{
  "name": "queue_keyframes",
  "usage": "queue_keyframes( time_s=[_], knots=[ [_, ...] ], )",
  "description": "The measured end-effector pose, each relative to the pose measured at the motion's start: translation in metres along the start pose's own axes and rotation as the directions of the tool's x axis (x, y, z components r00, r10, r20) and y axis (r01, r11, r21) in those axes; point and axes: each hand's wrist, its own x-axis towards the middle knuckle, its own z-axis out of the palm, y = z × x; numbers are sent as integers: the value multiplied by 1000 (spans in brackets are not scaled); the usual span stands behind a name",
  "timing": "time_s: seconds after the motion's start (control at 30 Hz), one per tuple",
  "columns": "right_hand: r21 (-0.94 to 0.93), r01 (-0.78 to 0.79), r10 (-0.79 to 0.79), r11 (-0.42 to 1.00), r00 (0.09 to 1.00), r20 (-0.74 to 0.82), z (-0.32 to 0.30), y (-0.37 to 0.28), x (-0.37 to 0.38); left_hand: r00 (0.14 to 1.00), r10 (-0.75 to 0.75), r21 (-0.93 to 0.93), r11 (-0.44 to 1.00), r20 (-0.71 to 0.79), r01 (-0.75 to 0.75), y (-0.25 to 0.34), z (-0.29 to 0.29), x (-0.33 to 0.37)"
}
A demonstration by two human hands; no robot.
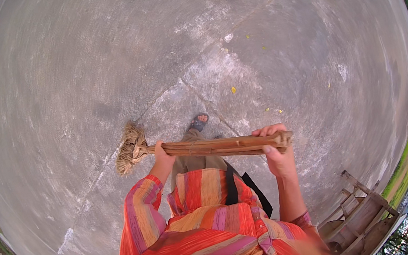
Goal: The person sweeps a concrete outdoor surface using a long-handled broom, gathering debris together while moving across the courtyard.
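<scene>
Right hand (280,162): wrapped round the right end of the bundle of wooden poles (213,146), thumb on the near side, fingers over the far side. Left hand (165,159): grasping the slimmer left part, next to the tan, stringy mop head (131,147); underside fingers hidden. Bundle: lies crosswise before the body, long axis left to right, right end slightly lower in view; both hands in contact, neither nearer. Beyond: sandalled foot (198,122); grey concrete ground (97,80); wooden frame (360,223), lower right.
</scene>
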Motion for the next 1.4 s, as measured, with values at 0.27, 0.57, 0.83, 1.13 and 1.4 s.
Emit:
queue_keyframes(
  time_s=[0.27, 0.57, 0.83, 1.13, 1.4],
  knots=[
    [-320, 274, -356, 907, 904, -237, -59, -74, -51, 958, -239, 92, 970, 157, 227, -133, 128, -1],
    [-545, 505, -663, 669, 737, -130, -57, -123, -102, 791, -380, 204, 925, 479, 321, -185, 267, -64],
    [-152, 443, -442, 883, 896, 46, -95, -137, -72, 857, -133, -17, 986, 498, 164, -91, 243, -103],
    [-125, -70, 129, 990, 813, 568, 100, 84, 83, 934, 325, -140, 942, 146, -306, 166, 94, 30],
    [-149, -79, 130, 986, 916, 379, 34, 76, 107, 984, 140, 110, 982, 110, -152, 104, 141, 121]
  ],
)
